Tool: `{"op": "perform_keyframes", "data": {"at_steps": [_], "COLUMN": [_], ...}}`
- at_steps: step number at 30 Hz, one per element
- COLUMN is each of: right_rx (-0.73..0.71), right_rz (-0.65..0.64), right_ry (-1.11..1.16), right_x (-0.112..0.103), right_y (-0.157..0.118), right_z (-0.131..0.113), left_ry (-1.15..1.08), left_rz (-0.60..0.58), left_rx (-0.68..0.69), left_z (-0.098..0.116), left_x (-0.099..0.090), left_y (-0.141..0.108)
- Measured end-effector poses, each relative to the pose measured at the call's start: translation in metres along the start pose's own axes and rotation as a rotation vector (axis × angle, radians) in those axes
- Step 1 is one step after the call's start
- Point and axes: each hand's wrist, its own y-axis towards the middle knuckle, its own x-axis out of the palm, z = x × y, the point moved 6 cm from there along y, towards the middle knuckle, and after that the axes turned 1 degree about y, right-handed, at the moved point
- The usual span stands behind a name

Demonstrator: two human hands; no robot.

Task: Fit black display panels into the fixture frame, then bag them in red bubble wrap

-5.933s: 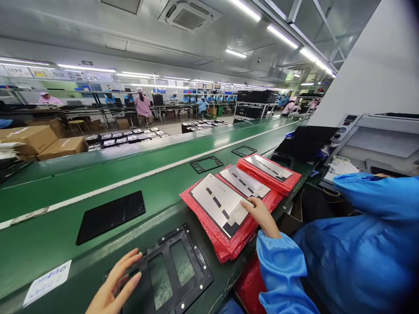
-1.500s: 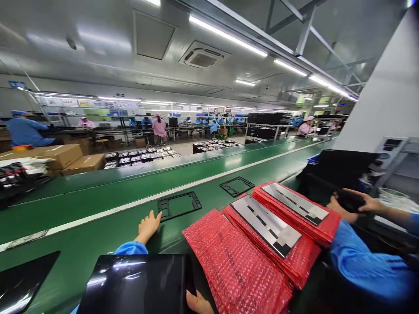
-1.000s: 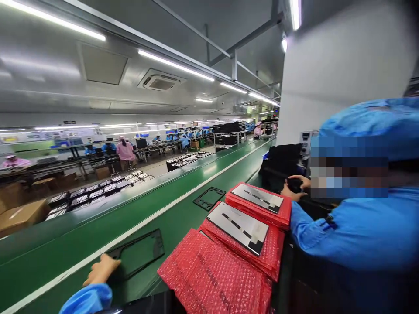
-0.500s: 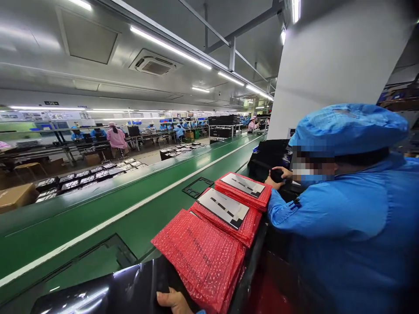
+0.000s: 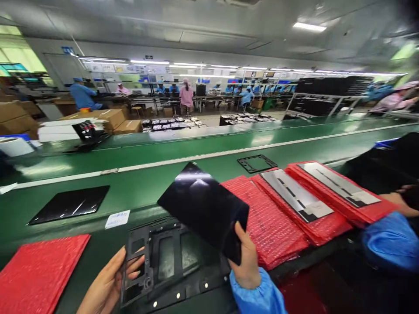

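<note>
My right hand [image 5: 245,257] is closed on the edge of a glossy black screen panel [image 5: 206,207], thumb on its face. The panel is tilted, its upper corner over the green belt. My left hand [image 5: 109,277] grips the left side of a thin black plastic frame [image 5: 139,257], with fingertips showing through its openings. Below the panel, a black slotted fixture [image 5: 183,288] with pale round studs is partly hidden. Whether the frame touches the fixture, I cannot tell.
Red bubble-wrap sleeves [image 5: 275,222] are stacked at right, silver-backed panels [image 5: 296,196] on two piles. More red sleeves [image 5: 42,270] lie at left, near another black panel [image 5: 70,204] and a paper label [image 5: 117,219]. A second frame [image 5: 257,163] rests on the belt. A co-worker's sleeve [image 5: 391,240] is at right.
My view has swung left. The black panel in my right hand now stands raised and tilted. My left hand, the black frame and the studded fixture have come into view.
</note>
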Motion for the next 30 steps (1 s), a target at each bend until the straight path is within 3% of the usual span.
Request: {"op": "perform_keyframes", "data": {"at_steps": [5,9,11,14,17,20,23,27,29,30], "right_rx": [-0.348,-0.625,-0.671,-0.68,-0.645,-0.566,-0.364,0.049,0.231,0.241], "right_rz": [0.188,0.207,0.179,0.162,0.14,0.115,0.078,-0.121,-0.203,-0.226], "right_ry": [-0.321,-0.718,-0.772,-0.824,-0.858,-0.819,-0.66,-0.507,-0.493,-0.538], "right_x": [-0.052,-0.073,-0.078,-0.082,-0.083,-0.076,-0.058,-0.026,-0.022,-0.023], "right_y": [-0.008,-0.011,-0.01,-0.01,-0.01,-0.011,-0.012,-0.012,-0.01,-0.006], "right_z": [-0.044,-0.057,-0.057,-0.056,-0.057,-0.054,-0.043,-0.006,0.014,0.02], "left_ry": [-0.108,-0.032,0.122,0.619,1.081,1.079,0.702,0.075,-0.067,-0.094], "left_rz": [-0.21,-0.273,-0.251,-0.126,0.082,0.117,-0.116,-0.536,-0.632,-0.644], "left_rx": [-0.078,-0.035,0.082,0.414,0.66,0.749,0.674,0.259,0.153,0.155], "left_z": [-0.023,-0.037,-0.036,-0.022,-0.008,0.001,0.006,0.002,0.003,0.003], "left_x": [0.031,0.045,0.047,0.048,0.049,0.05,0.058,0.08,0.087,0.088], "left_y": [-0.004,0.008,0.015,0.018,0.013,0.007,0.0,-0.014,-0.021,-0.022]}}
